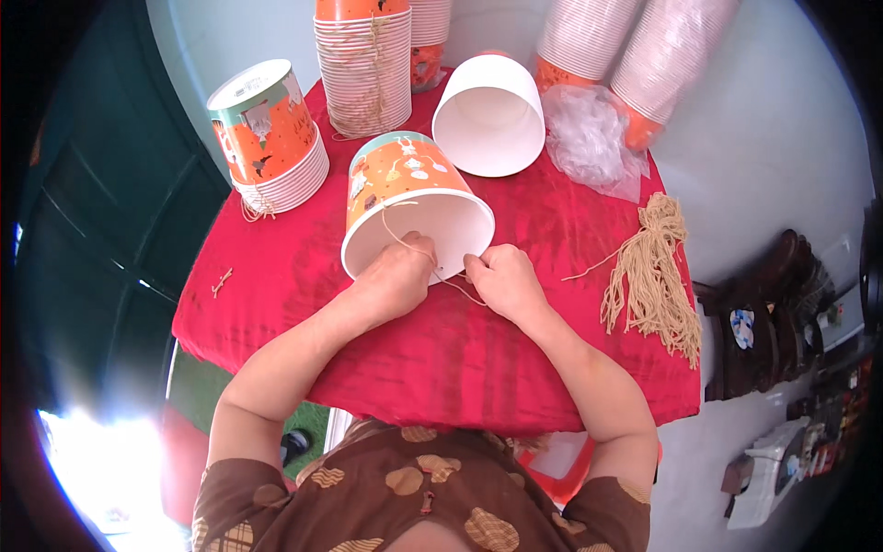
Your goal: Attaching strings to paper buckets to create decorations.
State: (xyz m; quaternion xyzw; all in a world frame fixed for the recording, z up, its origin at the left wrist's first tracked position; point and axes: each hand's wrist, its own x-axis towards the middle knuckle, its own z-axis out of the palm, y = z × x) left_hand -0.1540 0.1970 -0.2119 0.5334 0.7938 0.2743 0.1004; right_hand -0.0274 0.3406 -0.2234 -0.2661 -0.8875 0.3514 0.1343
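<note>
An orange paper bucket (411,172) with a green band lies on its side, its white mouth facing me. My left hand (397,281) is closed at the lower left of that mouth, with a thin beige cord (394,230) in its fingers. One stretch of the cord arcs up over the upper rim; another runs out under the lower rim toward the right. My right hand (506,283) pinches the bucket's rim at the lower right, near a small hole. Its fingertips are partly hidden, so I cannot tell whether cord is between them too.
Beyond stands a white-mouthed bucket (487,124) on its side. Nested bucket stacks (363,74) rise behind and at left (267,138). Crumpled clear plastic (593,138) and a bundle of beige cords (655,276) lie right on the red cloth (267,294). A cord scrap (222,282) lies left.
</note>
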